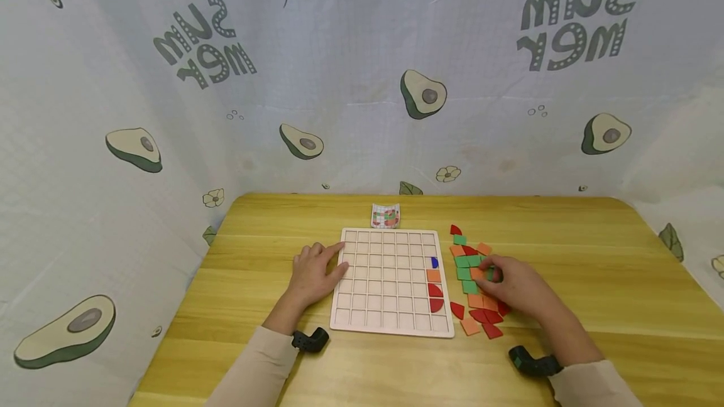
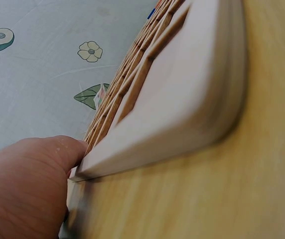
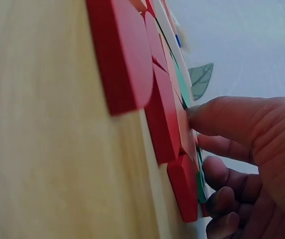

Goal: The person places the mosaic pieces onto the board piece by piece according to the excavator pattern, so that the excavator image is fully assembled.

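A pale wooden grid board (image 1: 376, 274) lies in front of me. Along its right column sit a blue piece (image 1: 434, 262), an orange square (image 1: 433, 276) and two red quarter-round pieces (image 1: 435, 305). My left hand (image 1: 314, 274) rests at the board's left edge, index finger and thumb touching the rim; the left wrist view shows the thumb (image 2: 68, 149) against a corner. Over the loose tiles, my right hand (image 1: 516, 282) pinches an orange square tile (image 1: 477, 274) between thumb and index finger. Its other fingers curl inward, partly hiding green tiles beneath.
Several green tiles (image 1: 462, 261), orange tiles (image 1: 470, 326) and red quarter-round tiles (image 1: 492, 330) lie right of the board, some touching. A small printed pattern card (image 1: 386, 216) stands behind the board. A patterned cloth (image 1: 362, 143) hangs beyond the wooden table (image 1: 384, 369).
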A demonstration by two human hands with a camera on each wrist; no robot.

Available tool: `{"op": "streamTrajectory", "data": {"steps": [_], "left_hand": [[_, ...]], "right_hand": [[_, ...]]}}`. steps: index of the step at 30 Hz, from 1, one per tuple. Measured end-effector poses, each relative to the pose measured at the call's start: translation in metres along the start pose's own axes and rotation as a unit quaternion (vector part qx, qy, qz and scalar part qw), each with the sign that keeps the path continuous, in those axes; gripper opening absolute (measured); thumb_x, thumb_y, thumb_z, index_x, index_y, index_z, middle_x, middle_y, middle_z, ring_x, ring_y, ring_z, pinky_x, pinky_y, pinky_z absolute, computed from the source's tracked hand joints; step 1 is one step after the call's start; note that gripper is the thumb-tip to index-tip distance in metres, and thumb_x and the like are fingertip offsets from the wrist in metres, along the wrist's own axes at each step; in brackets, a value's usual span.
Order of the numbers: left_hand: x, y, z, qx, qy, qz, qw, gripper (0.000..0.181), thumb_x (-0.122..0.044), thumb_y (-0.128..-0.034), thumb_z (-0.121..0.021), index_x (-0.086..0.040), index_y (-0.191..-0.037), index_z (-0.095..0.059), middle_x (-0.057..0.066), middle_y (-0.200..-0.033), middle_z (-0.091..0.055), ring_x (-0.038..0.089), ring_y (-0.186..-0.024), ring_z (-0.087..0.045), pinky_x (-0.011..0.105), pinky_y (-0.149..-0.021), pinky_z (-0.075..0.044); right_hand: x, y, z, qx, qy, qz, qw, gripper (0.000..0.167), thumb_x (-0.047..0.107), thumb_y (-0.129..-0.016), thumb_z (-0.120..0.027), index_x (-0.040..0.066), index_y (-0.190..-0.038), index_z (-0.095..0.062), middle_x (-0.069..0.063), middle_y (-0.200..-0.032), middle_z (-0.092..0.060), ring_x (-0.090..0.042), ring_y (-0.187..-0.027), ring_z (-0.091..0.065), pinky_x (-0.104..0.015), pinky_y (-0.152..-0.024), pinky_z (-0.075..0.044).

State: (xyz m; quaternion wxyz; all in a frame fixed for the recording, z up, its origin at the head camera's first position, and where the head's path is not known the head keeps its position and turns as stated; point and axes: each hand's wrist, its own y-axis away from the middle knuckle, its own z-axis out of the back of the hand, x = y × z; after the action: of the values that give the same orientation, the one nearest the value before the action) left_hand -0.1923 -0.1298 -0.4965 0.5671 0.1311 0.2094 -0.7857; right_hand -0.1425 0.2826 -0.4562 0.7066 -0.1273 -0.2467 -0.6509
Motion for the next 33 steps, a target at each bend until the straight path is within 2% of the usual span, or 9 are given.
{"op": "streamTrajectory", "data": {"steps": [9,18,23,30,33], "left_hand": [[0.001,0.0,-0.001,0.007,0.0,0.004,1.0,0.05,-0.046,-0.0978,-0.061,-0.025,-0.144,-0.061,0.003,-0.096,-0.056,0.018,-0.083,-0.038,0.035,-0.075,-0.026],[-0.001,-0.001,0.002,0.006,0.001,0.005,1.0,0.051,-0.045,-0.098,-0.061,-0.025,-0.144,-0.06,0.003,-0.095,-0.055,0.018,-0.082,-0.037,0.034,-0.075,-0.025],[0.0,-0.001,0.001,0.004,0.003,0.003,1.0,0.051,-0.046,-0.098,-0.061,-0.025,-0.144,-0.06,0.003,-0.095,-0.056,0.018,-0.082,-0.037,0.034,-0.074,-0.025],[0.0,-0.001,0.001,0.004,0.007,0.005,1.0,0.051,-0.046,-0.0975,-0.061,-0.026,-0.144,-0.06,0.003,-0.095,-0.056,0.018,-0.083,-0.038,0.035,-0.074,-0.025],[0.0,0.0,0.001,0.004,0.008,0.007,0.9999,0.051,-0.046,-0.0975,-0.061,-0.026,-0.144,-0.06,0.003,-0.095,-0.056,0.018,-0.082,-0.037,0.035,-0.074,-0.025]], "right_hand": [[0.003,-0.001,-0.004,0.005,-0.003,-0.007,1.0,0.036,0.031,-0.094,-0.073,0.003,-0.116,-0.066,-0.004,-0.084,-0.054,-0.018,-0.072,-0.048,-0.03,-0.06,-0.038],[0.012,0.002,0.001,-0.019,0.02,0.027,0.9992,0.03,0.033,-0.095,-0.072,0.008,-0.108,-0.069,0.001,-0.077,-0.052,-0.014,-0.067,-0.046,-0.027,-0.057,-0.036],[0.035,0.006,-0.005,-0.008,0.021,0.075,0.9969,0.026,0.032,-0.092,-0.075,0.012,-0.108,-0.071,0.005,-0.073,-0.051,-0.009,-0.063,-0.044,-0.024,-0.057,-0.036],[0.068,0.012,-0.031,0.024,0.031,0.156,0.987,0.018,0.036,-0.091,-0.077,0.021,-0.1,-0.071,0.014,-0.068,-0.048,0.0,-0.063,-0.041,-0.021,-0.058,-0.038],[0.075,0.014,-0.041,0.039,0.034,0.173,0.9836,0.016,0.035,-0.092,-0.076,0.022,-0.099,-0.07,0.015,-0.068,-0.047,0.0,-0.064,-0.042,-0.02,-0.059,-0.037]]}}
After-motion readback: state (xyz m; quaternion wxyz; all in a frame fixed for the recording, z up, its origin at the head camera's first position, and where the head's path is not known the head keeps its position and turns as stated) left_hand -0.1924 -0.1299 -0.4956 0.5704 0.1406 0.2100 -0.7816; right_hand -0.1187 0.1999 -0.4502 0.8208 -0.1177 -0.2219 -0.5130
